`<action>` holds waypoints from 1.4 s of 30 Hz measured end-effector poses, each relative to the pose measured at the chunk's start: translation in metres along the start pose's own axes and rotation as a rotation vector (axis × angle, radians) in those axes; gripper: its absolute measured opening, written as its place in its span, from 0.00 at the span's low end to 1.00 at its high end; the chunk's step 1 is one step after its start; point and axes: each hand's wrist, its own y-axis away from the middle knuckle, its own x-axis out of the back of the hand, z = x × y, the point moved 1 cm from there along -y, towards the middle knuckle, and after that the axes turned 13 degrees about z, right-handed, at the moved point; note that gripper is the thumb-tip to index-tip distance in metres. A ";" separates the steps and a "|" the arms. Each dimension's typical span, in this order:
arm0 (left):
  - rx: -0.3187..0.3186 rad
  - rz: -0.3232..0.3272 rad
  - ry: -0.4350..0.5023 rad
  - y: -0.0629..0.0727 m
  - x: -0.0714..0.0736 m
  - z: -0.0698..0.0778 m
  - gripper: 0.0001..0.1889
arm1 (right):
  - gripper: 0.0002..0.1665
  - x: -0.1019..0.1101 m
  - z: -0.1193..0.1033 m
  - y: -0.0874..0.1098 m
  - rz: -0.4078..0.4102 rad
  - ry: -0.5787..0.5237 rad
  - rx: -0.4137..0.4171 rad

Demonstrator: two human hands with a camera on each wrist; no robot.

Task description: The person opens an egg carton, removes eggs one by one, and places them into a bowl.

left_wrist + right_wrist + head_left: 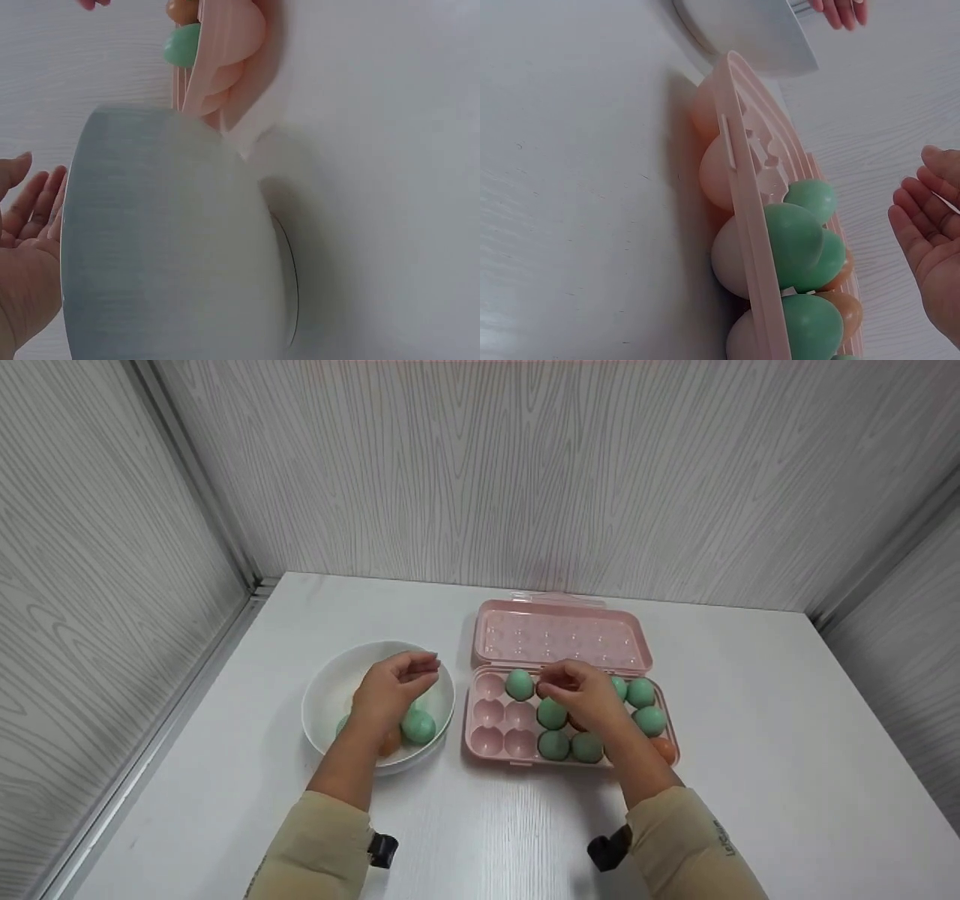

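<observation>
My left hand (386,690) hovers over a white bowl (316,690), fingers loosely bent with nothing between them. Inside the bowl lie green eggs (418,727) and an orange-brown egg (389,743), partly hidden by the hand and wrist. Above a pink egg box (504,727) hangs my right hand (589,697); in the right wrist view its relaxed fingers (922,206) hold nothing and stay apart from the eggs. A green egg (519,685) sits in the back row, left of that hand. Several green and brown eggs fill the box's middle and right; some are hidden under the right hand and forearm.
The box's pink lid (562,637) lies folded back behind it, with a clear latch flap (559,599). Bare cups (488,741) show at the box's left end. Wood-patterned panels (480,472) enclose the white table (480,825) at the back and sides.
</observation>
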 end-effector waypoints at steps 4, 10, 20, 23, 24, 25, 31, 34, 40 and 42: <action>0.006 0.006 0.075 0.003 -0.005 0.004 0.17 | 0.12 0.002 0.005 -0.003 0.007 -0.025 -0.051; -0.034 -0.040 0.144 0.003 -0.014 0.005 0.19 | 0.16 0.007 0.015 -0.008 0.051 0.010 -0.113; -0.051 -0.046 0.070 0.004 -0.023 0.001 0.18 | 0.15 0.001 0.020 -0.021 0.099 0.008 -0.153; -0.046 -0.051 0.070 0.005 -0.025 0.000 0.18 | 0.15 -0.006 0.019 -0.027 0.116 0.071 -0.134; -0.044 -0.053 0.072 0.005 -0.025 -0.001 0.18 | 0.16 -0.009 0.019 -0.028 0.116 0.095 -0.119; -0.043 -0.054 0.071 0.005 -0.026 -0.001 0.18 | 0.17 -0.012 0.019 -0.030 0.114 0.124 -0.101; -0.047 -0.097 0.077 0.006 -0.028 -0.005 0.21 | 0.20 -0.031 0.015 -0.036 0.035 0.305 -0.045; -0.062 -0.125 0.087 0.011 -0.026 -0.001 0.22 | 0.21 -0.038 0.012 -0.039 -0.014 0.423 -0.006; -0.089 -0.153 0.110 0.008 -0.029 -0.007 0.23 | 0.20 -0.047 0.015 -0.041 -0.069 0.647 0.020; -0.096 -0.168 0.122 0.005 -0.030 -0.011 0.23 | 0.18 -0.049 0.018 -0.042 -0.080 0.675 0.020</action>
